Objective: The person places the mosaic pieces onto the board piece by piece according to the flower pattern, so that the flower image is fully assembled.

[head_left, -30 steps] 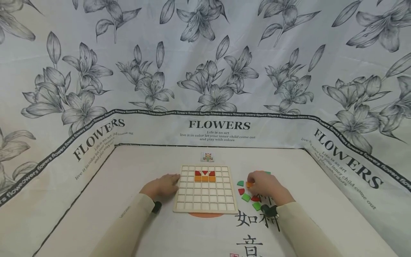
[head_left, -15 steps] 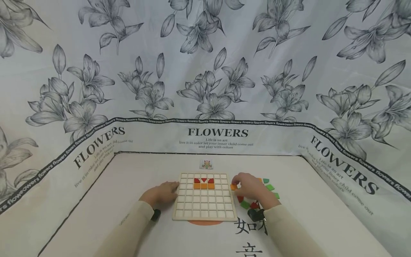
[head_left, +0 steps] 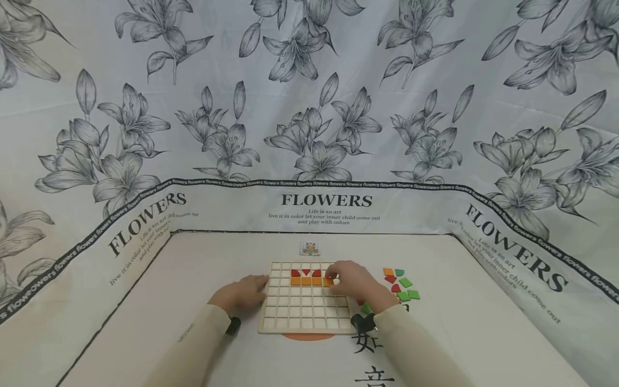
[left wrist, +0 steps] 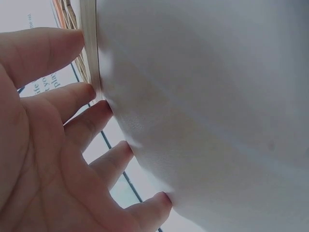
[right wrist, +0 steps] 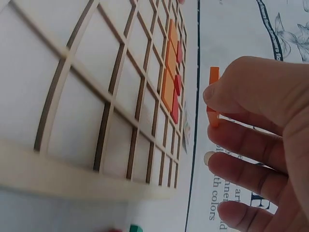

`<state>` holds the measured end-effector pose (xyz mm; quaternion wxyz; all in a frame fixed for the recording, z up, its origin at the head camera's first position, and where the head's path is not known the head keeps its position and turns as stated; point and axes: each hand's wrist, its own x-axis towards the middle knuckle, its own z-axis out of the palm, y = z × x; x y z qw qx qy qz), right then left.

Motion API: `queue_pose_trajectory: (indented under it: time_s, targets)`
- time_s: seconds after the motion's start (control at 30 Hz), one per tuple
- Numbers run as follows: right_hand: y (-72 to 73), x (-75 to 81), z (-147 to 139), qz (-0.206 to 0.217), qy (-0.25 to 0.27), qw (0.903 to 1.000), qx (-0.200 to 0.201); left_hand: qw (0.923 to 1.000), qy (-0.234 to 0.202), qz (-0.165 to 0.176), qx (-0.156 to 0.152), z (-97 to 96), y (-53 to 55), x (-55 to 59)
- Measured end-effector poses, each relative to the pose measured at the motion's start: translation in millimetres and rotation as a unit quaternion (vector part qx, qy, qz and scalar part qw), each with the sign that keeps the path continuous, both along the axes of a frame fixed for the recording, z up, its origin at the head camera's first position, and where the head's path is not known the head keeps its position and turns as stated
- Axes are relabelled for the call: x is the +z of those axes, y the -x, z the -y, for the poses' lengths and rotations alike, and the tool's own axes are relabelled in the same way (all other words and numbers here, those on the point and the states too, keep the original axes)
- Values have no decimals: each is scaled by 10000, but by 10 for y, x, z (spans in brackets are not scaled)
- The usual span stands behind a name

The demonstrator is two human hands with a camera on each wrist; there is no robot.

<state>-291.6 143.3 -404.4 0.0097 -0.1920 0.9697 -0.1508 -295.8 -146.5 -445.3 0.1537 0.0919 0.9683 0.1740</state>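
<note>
A wooden grid board (head_left: 309, 323) lies on the table. Three orange square tiles (head_left: 306, 281) sit in one row of its cells, with red tiles (head_left: 316, 273) in the row behind. My left hand (head_left: 237, 294) rests at the board's left edge; its fingertips (left wrist: 105, 107) touch the frame and the tabletop. Over the board, just right of the orange row, my right hand (head_left: 355, 282) pinches another orange square tile (right wrist: 214, 75) between thumb and index finger. In the right wrist view this tile stands on edge, apart from the grid.
Loose green, red and orange tiles (head_left: 405, 282) lie to the right of the board, some hidden under my right forearm. A small pattern card (head_left: 309, 248) lies behind the board. A flower-printed cloth (head_left: 329, 207) hangs around the table's back and sides.
My right hand has moved left from the loose tiles to over the board, carrying the orange tile. My left hand has stayed at the board's edge. The head view has tilted up slightly.
</note>
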Motion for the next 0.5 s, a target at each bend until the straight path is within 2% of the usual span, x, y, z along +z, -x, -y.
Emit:
queue_pose_trajectory:
  time_s: [0.27, 0.5]
  targets:
    - [33, -100, 171, 56, 258, 9991, 328, 10000, 4, -19, 7, 14, 41, -62]
    - [66, -203, 278, -117, 85, 9983, 565, 9999, 72, -79, -7, 8, 62, -74]
